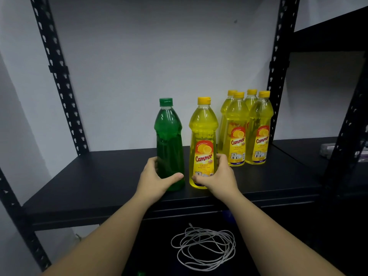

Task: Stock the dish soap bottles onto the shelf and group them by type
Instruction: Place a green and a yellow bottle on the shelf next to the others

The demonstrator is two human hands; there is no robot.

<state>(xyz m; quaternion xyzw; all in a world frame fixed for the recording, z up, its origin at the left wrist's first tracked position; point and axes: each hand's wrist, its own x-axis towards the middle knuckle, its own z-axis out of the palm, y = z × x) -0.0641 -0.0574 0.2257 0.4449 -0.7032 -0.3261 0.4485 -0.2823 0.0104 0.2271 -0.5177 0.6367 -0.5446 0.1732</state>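
Observation:
A green dish soap bottle (168,140) stands upright near the front edge of the black shelf (95,176). My left hand (155,178) grips its lower part. Right beside it stands a yellow lemon dish soap bottle (203,136) with a red label, and my right hand (219,176) grips its base. Several more yellow bottles (247,128) stand grouped at the back right of the shelf, by the right upright.
Black perforated uprights (59,80) frame the shelf on both sides. A coil of grey cord (203,248) lies on the lower level. A neighbouring shelf (310,148) to the right holds a small pale object (328,150).

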